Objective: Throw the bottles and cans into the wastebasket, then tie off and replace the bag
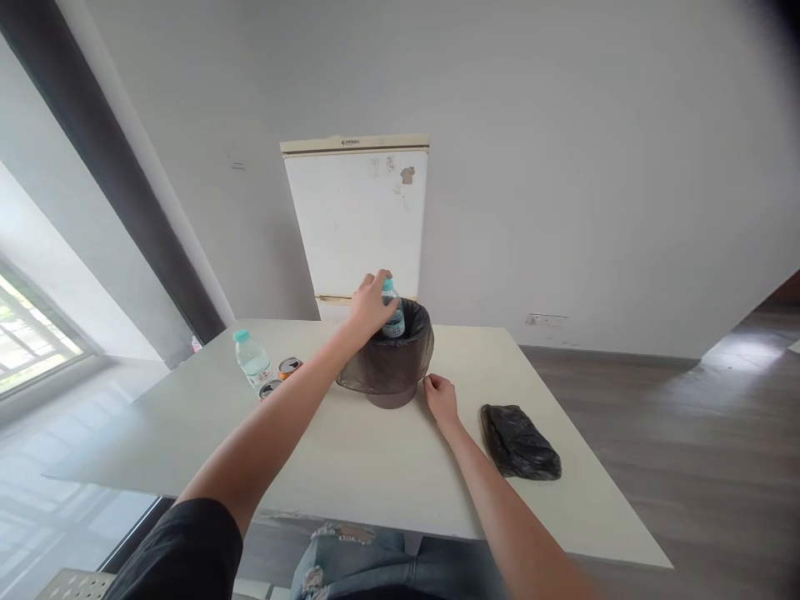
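My left hand (371, 304) is closed around a clear plastic bottle (393, 321) with a turquoise cap. It holds the bottle upright at the mouth of a small bin (391, 398), the bottle's lower end hidden inside. A dark translucent bin bag (381, 367) lines the bin and hangs over its rim. Right beside the bin, near the bag's lower edge, my right hand (441, 398) rests with curled fingers; whether they pinch anything is hidden. Left of the bin stand another turquoise-capped bottle (251, 360) and two drink cans, one orange (289, 367), the other (269, 388) partly behind my left forearm.
A folded black plastic bag (520, 443) lies on the right part of the pale table (375, 467). Behind the table stands a worn white fridge (359, 217) against the grey wall. A window (37, 325) is at the far left.
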Motion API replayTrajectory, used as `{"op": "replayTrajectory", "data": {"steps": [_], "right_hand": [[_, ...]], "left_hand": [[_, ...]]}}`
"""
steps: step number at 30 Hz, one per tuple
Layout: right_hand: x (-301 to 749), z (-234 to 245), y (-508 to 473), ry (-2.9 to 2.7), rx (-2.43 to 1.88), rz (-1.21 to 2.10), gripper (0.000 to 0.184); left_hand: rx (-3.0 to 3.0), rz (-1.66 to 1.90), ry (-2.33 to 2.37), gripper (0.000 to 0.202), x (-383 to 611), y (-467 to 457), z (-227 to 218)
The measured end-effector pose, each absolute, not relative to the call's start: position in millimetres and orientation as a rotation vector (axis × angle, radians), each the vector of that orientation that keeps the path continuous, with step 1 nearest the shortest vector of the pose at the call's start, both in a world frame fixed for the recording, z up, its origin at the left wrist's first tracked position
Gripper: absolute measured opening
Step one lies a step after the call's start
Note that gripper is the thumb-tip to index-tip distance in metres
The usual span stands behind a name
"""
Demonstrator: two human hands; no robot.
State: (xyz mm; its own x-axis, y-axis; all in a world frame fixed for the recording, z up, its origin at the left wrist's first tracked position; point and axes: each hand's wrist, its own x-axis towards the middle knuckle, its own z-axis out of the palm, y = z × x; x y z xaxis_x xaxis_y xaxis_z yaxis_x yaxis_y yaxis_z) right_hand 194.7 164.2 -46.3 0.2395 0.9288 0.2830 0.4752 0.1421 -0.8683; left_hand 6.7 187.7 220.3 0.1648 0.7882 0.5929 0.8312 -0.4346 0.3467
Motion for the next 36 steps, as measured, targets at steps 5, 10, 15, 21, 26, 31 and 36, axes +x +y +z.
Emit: {"op": "replayTrajectory", "data": {"steps": [5, 10, 15, 21, 26, 31, 36], "right_hand": [[195, -47, 165, -1.380, -1.483, 0.549, 0.033], [195, -48, 165, -1.386, -1.480, 0.557, 0.033], [195, -47, 164, -1.373, -1.482, 0.570, 0.032], [195, -45, 163, -1.370, -1.492, 0.592, 0.031], [194, -44, 162, -1.373, -1.497, 0.595, 0.031], [194, -44, 162, -1.372, -1.500, 0.599, 0.031], [195, -45, 163, -1.377, -1.501, 0.590, 0.032]], "left_hand": [[-2.493, -0.705, -1.703, 0.046, 11, 217, 214], [-2.574, -0.488, -1.712, 0.054, 15, 238, 214], [-2.639, -0.273, -1.711, 0.057, 22, 252, 205], [-2.645, -0.058, -1.783, 0.059, 34, 258, 208], [-2.603, 0.002, -1.854, 0.052, 40, 255, 216], [-2.604, -0.080, -1.866, 0.057, 36, 246, 222], [-2.618, -0.279, -1.842, 0.053, 26, 229, 234]]}}
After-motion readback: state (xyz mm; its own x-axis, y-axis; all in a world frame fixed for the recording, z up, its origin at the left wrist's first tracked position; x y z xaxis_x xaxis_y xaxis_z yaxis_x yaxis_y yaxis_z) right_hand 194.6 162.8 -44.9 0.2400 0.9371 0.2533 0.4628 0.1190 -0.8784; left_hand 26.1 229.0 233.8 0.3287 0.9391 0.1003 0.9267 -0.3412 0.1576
